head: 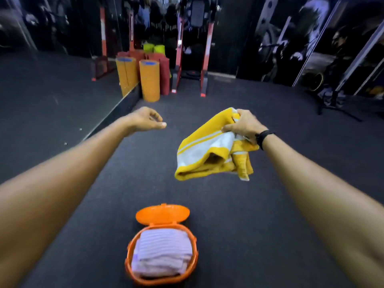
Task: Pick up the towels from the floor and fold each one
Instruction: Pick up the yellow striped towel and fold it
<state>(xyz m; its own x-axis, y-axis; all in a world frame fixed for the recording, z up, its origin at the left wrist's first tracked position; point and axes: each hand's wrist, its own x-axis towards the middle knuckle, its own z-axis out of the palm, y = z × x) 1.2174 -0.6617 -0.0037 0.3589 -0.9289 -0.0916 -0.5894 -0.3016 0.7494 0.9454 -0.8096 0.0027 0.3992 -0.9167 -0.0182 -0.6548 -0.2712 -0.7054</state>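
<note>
Gripping a yellow-and-white striped towel (pixel 209 148) in my right hand (pixel 243 125), I hold it bunched at right of centre, hanging clear of the dark floor (pixel 239 215). My left hand (pixel 147 119) holds nothing at centre left, fingers loosely curled. At bottom centre an orange basket (pixel 194 257) sits on the floor with its lid (pixel 162 213) tipped open, a folded lilac towel (pixel 163 253) inside. Rolled orange mats (pixel 149 80) stand upper left beside red rack posts (pixel 207 50).
</note>
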